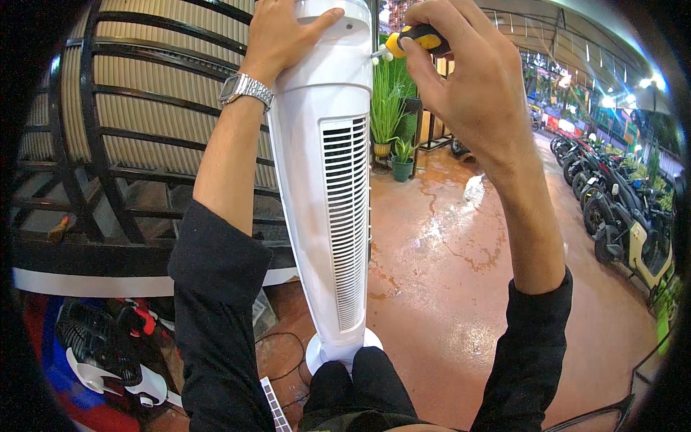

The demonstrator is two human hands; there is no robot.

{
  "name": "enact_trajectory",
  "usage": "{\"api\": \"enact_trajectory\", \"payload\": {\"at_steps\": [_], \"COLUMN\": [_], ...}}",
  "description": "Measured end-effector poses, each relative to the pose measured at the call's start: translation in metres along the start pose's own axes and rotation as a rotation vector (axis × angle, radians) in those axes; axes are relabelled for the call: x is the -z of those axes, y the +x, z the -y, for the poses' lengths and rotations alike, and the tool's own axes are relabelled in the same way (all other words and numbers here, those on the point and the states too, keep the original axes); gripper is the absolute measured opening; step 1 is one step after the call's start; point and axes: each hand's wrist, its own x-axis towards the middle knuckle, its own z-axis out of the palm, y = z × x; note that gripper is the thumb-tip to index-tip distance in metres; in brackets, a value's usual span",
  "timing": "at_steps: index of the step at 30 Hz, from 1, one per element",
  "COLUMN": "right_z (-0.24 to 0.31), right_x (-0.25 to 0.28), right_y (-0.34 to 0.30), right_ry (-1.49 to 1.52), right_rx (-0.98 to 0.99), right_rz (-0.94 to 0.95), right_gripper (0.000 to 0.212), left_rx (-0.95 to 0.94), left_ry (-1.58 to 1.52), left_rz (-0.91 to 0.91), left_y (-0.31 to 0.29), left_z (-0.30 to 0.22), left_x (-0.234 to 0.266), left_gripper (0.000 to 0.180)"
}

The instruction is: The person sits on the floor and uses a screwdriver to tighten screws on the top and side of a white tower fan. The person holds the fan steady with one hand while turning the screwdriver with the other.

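Note:
A tall white tower fan [299,165] with a slatted grille stands upright on its round base in front of me, between my legs. My left hand [284,36] grips its upper left side near the top. The thumb stretches across the casing near a small dark screw hole, and the fingertips are cut off by the upper edge. My right hand [468,72] is closed around a yellow and black screwdriver [417,41]. The screwdriver's short metal shaft points left and meets the right edge of the fan's upper casing. Whether the tip sits in a screw cannot be seen.
Black metal bars [90,129] front a ribbed beige wall at left. A black and white fan [101,345] lies low at left, near a dark cable [299,345]. Potted plants [402,167] stand behind the tower fan. Parked motorcycles [612,194] line the right of the wet reddish floor [446,317].

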Motion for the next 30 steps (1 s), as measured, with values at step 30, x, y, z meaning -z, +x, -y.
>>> {"api": "enact_trajectory", "payload": {"at_steps": [30], "right_z": [-0.007], "right_x": [0.021], "right_y": [0.018], "right_ry": [-0.014], "right_rx": [0.072], "right_rz": [0.200], "right_gripper": [0.020], "left_rx": [0.041], "left_ry": [0.038], "left_rz": [0.003], "left_y": [0.005], "left_z": [-0.002], "left_x": [0.003], "left_gripper": [0.061]}}
